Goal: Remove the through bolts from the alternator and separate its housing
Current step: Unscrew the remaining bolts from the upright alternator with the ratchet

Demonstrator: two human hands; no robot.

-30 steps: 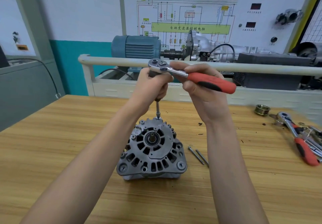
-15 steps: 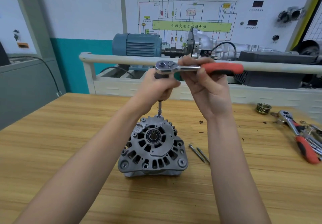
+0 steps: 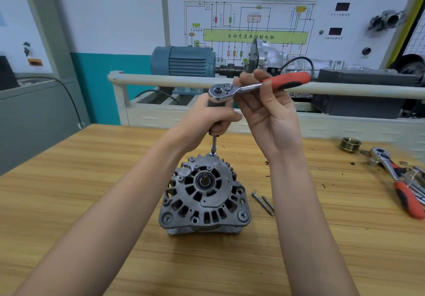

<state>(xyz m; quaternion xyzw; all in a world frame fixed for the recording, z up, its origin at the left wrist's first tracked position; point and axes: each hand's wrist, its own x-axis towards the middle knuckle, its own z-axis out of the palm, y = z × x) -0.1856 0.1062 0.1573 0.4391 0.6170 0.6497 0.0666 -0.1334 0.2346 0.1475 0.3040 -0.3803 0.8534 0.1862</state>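
A grey alternator (image 3: 204,196) stands on the wooden table (image 3: 322,249) with its shaft end up. A ratchet (image 3: 257,86) with a red handle sits on a long extension (image 3: 215,145) whose socket meets a bolt at the housing's far rim. My left hand (image 3: 211,118) grips the extension's upper part just under the ratchet head. My right hand (image 3: 264,111) holds the ratchet's shank between thumb and fingertips, palm toward me. Two removed through bolts (image 3: 263,203) lie on the table right of the alternator.
At the table's right lie a second red-handled ratchet (image 3: 397,180), other small tools and a ribbed pulley (image 3: 350,144). A cream rail (image 3: 161,80) fronts a training bench with a blue motor (image 3: 184,61) behind the table. Dark crumbs dot the wood.
The ratchet handle has swung from pointing down-right to roughly level, tipped slightly upward to the right. My right hand's grip slid inward to the shank. My left hand stays on the extension.
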